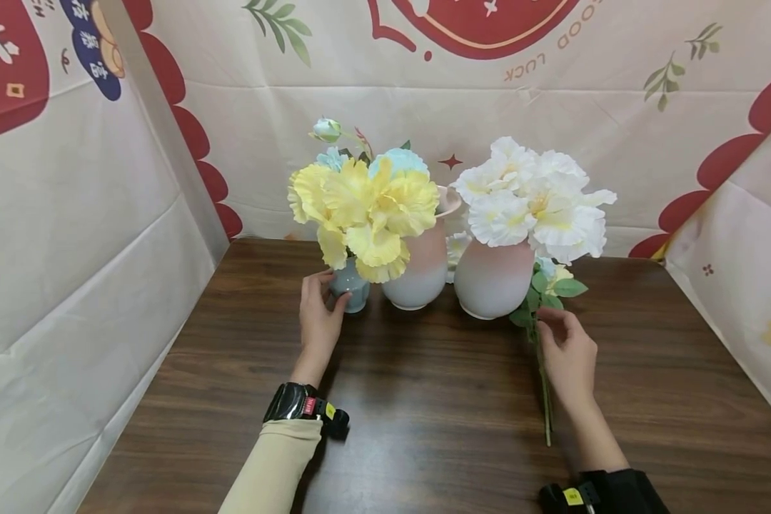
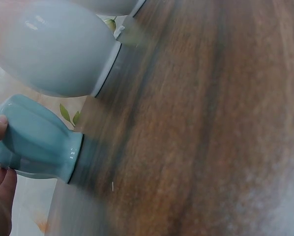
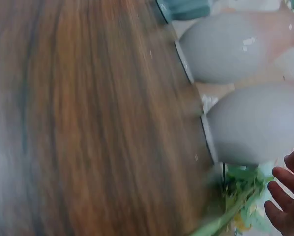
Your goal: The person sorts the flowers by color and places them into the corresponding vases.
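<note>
My left hand (image 1: 319, 319) holds the small blue vase (image 1: 350, 287) between thumb and fingers. The left wrist view shows that vase (image 2: 36, 140) standing on the table, thumb on one side and fingers on the other. Yellow flowers (image 1: 366, 207) and a light blue bloom rise above it. At the right, my right hand (image 1: 567, 350) hovers close to a leafy flower stem (image 1: 545, 385) lying on the table. In the right wrist view the fingers (image 3: 282, 196) are loosely bent and spread, with nothing between them, beside the green leaves (image 3: 243, 189).
Two larger pink-and-white vases stand side by side: the left vase (image 1: 417, 271) has a curved lip, and the right vase (image 1: 495, 282) is topped by white flowers (image 1: 540, 196). The brown table (image 1: 424, 428) meets a printed cloth backdrop (image 1: 334, 64) behind and at both sides.
</note>
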{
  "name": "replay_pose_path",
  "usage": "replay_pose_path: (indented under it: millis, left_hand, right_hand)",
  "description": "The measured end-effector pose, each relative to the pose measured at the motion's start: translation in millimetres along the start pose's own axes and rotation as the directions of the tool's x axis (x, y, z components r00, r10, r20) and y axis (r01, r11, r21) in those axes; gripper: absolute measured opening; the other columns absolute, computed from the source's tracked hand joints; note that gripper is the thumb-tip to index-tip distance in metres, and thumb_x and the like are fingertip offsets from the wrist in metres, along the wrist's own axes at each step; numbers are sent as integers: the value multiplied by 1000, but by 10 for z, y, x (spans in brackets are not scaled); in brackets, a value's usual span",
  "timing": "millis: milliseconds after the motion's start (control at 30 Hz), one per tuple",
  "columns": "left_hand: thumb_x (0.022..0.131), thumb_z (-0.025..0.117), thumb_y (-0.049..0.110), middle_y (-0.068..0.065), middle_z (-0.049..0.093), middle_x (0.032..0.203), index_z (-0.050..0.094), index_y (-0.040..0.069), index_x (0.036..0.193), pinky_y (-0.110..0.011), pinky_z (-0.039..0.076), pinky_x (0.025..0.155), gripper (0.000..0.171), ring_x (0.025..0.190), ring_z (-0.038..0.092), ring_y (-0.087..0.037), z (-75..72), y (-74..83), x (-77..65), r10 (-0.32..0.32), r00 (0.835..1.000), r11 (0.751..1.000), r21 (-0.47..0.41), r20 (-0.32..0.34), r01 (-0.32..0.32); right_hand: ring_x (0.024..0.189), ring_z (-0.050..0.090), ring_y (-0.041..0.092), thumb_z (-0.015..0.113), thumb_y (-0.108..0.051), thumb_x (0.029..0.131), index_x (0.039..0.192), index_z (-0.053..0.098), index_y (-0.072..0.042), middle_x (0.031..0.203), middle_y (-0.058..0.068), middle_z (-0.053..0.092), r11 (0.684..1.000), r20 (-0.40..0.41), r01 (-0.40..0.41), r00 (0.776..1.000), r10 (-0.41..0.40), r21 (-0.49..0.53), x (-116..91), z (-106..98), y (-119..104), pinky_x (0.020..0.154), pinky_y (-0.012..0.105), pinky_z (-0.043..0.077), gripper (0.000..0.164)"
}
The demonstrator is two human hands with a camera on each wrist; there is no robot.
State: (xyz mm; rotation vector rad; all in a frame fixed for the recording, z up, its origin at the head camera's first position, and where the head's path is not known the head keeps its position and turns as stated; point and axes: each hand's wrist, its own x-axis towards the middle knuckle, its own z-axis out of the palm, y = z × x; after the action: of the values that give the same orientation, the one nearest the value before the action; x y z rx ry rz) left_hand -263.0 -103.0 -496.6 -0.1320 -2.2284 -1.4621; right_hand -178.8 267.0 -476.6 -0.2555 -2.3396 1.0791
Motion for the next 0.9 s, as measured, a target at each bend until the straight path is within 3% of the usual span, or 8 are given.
replay_pose_path:
  millis: [100,200,300,467,600,700,800,900]
  left_hand:
    - [91,72,13,-13,50,137,53,0,123,-39,51,110,39,134,51,-30,7,-5,0,2,1000,1000,-2,0,-2]
    - [91,72,11,-14,50,136,53,0,122,-41,52,110,38,133,51,-31,7,-4,-1,6,1000,1000,-6,-5,-6]
    - [91,72,11,-13,51,136,53,0,122,-41,52,109,38,133,51,-30,8,-5,-2,7,1000,1000,-10,-11,-7]
    - [90,74,10,-14,51,135,54,0,121,-43,53,108,38,132,52,-32,6,-2,-6,20,999,1000,-9,-25,-20]
    - [89,74,9,-15,51,135,53,-1,121,-43,53,107,39,131,53,-33,2,7,-7,27,999,1000,-5,-29,-27]
    - [89,74,9,-15,50,136,53,0,121,-43,53,108,39,131,53,-33,0,14,-9,23,999,1000,-3,-27,-23]
    - [90,74,10,-14,51,135,53,0,121,-42,53,107,39,131,53,-32,4,13,-8,26,999,1000,1,-28,-26]
    - [89,74,10,-15,51,135,53,0,121,-42,54,107,39,131,53,-33,8,9,-7,33,999,999,4,-29,-33]
  right_hand:
    - [109,65,8,60,-12,99,125,65,-5,121,13,70,997,28,-63,998,64,-39,12,-29,73,87,3,47,27]
    - [119,61,35,58,-13,100,133,58,-3,130,21,64,992,95,-103,989,109,-68,11,-54,126,98,30,54,35]
    - [122,57,42,55,-17,102,141,50,1,135,27,58,984,166,-145,973,161,-106,8,-70,170,97,49,52,43]
    - [124,57,41,53,-25,104,147,41,3,139,28,55,968,257,-195,938,232,-160,36,-85,244,81,13,48,53]
    - [123,57,43,52,-27,104,147,39,5,138,30,56,963,310,-202,918,249,-177,77,-113,271,84,22,53,56]
    - [111,65,37,51,-31,104,147,39,6,135,31,57,960,352,-216,897,267,-179,109,-133,301,85,35,58,58]
    - [88,70,9,51,-32,104,147,38,8,134,33,57,958,400,-261,870,288,-121,136,-154,338,76,23,59,60]
    - [76,58,-14,52,-26,104,146,37,12,132,34,58,948,435,-314,849,301,-43,148,-174,353,70,13,58,58]
